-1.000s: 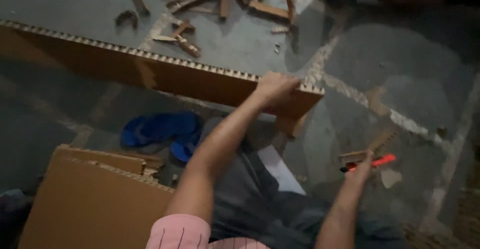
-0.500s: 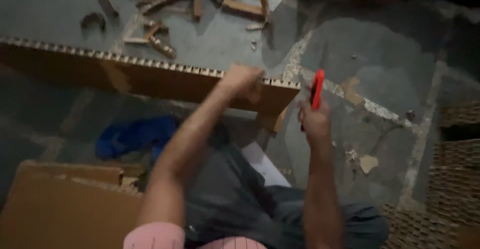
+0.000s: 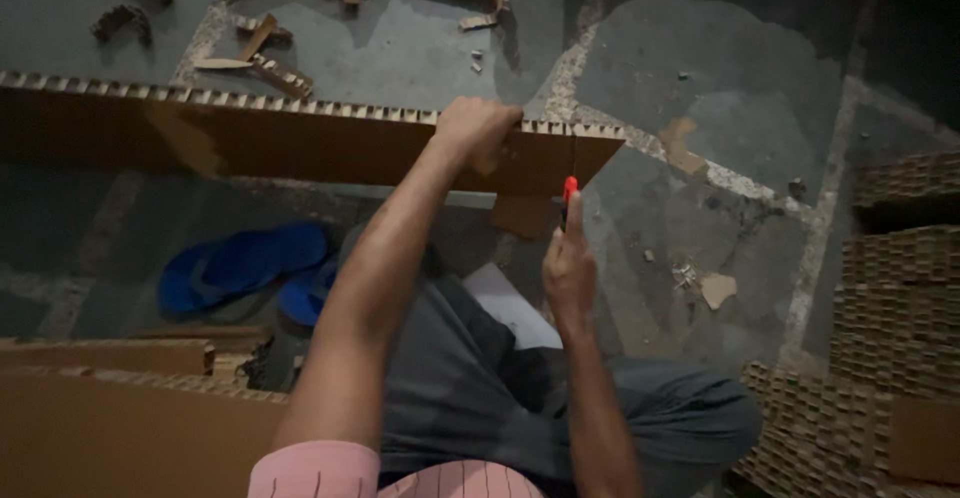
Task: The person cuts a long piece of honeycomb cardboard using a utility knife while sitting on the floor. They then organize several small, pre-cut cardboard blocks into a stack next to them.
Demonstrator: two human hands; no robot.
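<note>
A long brown honeycomb cardboard panel (image 3: pixel 250 143) stands on its edge across the floor in front of me. My left hand (image 3: pixel 475 128) grips its top edge near the right end. My right hand (image 3: pixel 568 268) is shut on a red utility knife (image 3: pixel 568 196), whose tip is against the face of the panel close to its right end. My knees in grey trousers sit just below both hands.
Blue sandals (image 3: pixel 240 263) lie on the floor to the left. Cardboard offcuts (image 3: pixel 270 63) are scattered beyond the panel. Stacked honeycomb cardboard (image 3: pixel 900 288) stands at the right, and a flat brown board (image 3: pixel 110 428) lies at the lower left. A white sheet (image 3: pixel 510 308) rests by my knee.
My right hand has carried the red knife from the floor at the right up to the panel's right end. My left hand has kept its hold on the top edge.
</note>
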